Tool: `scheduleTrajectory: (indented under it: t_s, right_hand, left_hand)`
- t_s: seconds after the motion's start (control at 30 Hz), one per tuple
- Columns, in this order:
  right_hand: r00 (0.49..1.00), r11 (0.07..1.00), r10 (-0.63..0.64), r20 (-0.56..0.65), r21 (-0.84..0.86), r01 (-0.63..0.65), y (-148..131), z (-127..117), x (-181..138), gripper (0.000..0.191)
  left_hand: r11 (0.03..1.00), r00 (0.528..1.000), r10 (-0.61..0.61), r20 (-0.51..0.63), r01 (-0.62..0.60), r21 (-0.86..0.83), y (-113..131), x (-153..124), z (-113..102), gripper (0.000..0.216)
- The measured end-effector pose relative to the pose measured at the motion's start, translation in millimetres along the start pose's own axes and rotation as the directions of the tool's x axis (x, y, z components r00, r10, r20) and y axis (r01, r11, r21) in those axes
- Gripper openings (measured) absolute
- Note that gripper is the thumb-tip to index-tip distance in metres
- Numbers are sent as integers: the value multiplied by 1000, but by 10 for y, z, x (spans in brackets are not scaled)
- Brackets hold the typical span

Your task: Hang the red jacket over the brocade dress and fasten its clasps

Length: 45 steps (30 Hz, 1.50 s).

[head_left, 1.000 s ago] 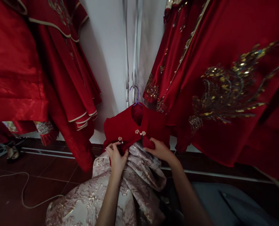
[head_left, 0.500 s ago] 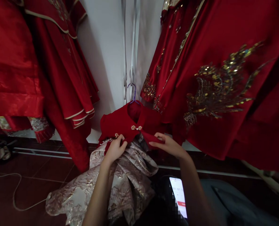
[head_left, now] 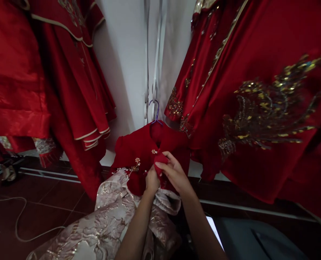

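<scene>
Hanging at the far left, a glossy red satin garment (head_left: 16, 79) fills the edge of the view, with a pair of shoes (head_left: 8, 173) on the dark tiled floor (head_left: 48, 193) below it and a thin white cable (head_left: 18, 220) curving across the tiles. Next to it hangs a red dress (head_left: 76, 83) whose tiers are edged in pale gold piping. Lower down, a pinkish-gold brocade skirt (head_left: 103, 224) spreads toward the camera in heavy folds. Above these folds, in the middle, is a short red jacket (head_left: 130, 144) on a purple hanger (head_left: 157, 110), in front of a white wall (head_left: 119, 54); flower-shaped clasps (head_left: 137, 160) sit on its front. At the jacket's front the two hands nearly meet. The left hand (head_left: 152, 181) is curled against the cloth, its fingertips largely hidden, so its grip cannot be told. The right hand (head_left: 175, 171) pinches a folded bit of the jacket's front edge between thumb and fingers. Beyond it hangs a red gown (head_left: 195, 90) with a beaded border. Low beside the right forearm shows part of a lit screen (head_left: 213, 231). At the far right, gold sequin embroidery (head_left: 268, 104) fans over red fabric.
</scene>
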State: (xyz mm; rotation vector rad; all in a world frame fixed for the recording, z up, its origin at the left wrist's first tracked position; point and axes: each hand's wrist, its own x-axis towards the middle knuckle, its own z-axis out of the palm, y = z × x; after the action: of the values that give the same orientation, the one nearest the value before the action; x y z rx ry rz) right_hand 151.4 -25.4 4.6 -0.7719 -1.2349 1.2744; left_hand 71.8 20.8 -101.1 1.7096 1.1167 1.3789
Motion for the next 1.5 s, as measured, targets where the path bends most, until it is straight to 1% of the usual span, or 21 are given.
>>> scheduleTrajectory:
  t_s: [0.03,0.1,0.17,0.23,0.3,0.37,0.47,0.53,0.57,0.67,0.73,0.8,0.9,1.0,1.07,1.13,1.2,1.23,1.37,1.43,1.5]
  right_hand:
    - [1000,1000,-5,-21,19,5,48,-20,31,35]
    - [998,999,-25,-63,31,27,108,-71,66,35]
    - [994,999,-46,-100,20,48,116,-120,74,36]
    - [988,997,-62,-144,37,68,90,-160,73,37]
    - [979,988,-66,-192,128,91,57,-191,76,34]
    - [976,959,-51,-213,263,107,40,-214,84,28]
    - [980,910,-14,-200,403,95,54,-227,93,23]
    - [983,905,6,-182,419,72,81,-217,92,26]
    - [986,910,11,-167,411,59,98,-208,92,27]
    - [994,933,11,-111,358,30,164,-182,98,32]
    - [995,956,3,-103,293,27,225,-175,113,36]
    - [995,981,-6,-104,191,25,297,-174,135,39]
    - [995,998,-51,-84,20,52,412,-163,172,36]
    - [989,988,-133,-69,-93,126,534,-126,203,32]
    - [986,978,-152,-68,-154,140,623,-99,215,31]
    - [989,972,-129,-72,-206,112,716,-76,218,32]
    - [993,975,-90,-73,-211,73,799,-55,216,33]
    - [996,981,-69,-65,-187,56,833,-43,215,34]
    - [999,999,-30,16,-10,30,926,21,218,42]
    - [998,996,-31,48,82,27,958,55,227,41]
    - [999,989,-35,39,146,29,989,77,239,37]
  left_hand:
    - [999,1000,-13,-7,14,30,-43,-28,28,17]
    - [995,1000,-3,23,1,95,-85,-75,86,21]
    - [986,994,61,86,-73,150,-87,-103,141,28]
    - [967,982,159,98,-175,186,-70,-116,172,36]
    - [942,966,256,37,-258,214,-52,-121,163,36]
    - [914,937,347,-50,-325,242,-38,-131,114,29]
    - [850,858,479,-188,-398,346,-19,-159,-12,18]
    - [816,796,532,-288,-390,428,1,-170,-119,14]
    - [811,773,539,-334,-370,452,12,-168,-178,12]
    - [852,729,487,-480,-275,446,26,-125,-369,7]
    - [902,711,399,-579,-190,388,8,-82,-493,7]
    - [949,699,278,-659,-93,302,-33,-47,-601,9]
    - [977,690,126,-713,38,209,-107,-35,-712,10]
    - [973,694,65,-717,115,199,-159,-51,-747,9]
    - [975,718,59,-694,109,196,-179,-57,-731,10]
    - [982,757,64,-650,67,175,-197,-55,-696,11]
    - [992,789,69,-610,12,127,-215,-50,-660,10]
    - [995,795,68,-603,-13,94,-225,-47,-645,10]
    - [994,764,47,-644,-99,-44,-245,-48,-609,10]
    - [989,763,41,-645,-122,-82,-246,-56,-594,13]
    - [985,771,39,-635,-136,-105,-246,-61,-579,15]
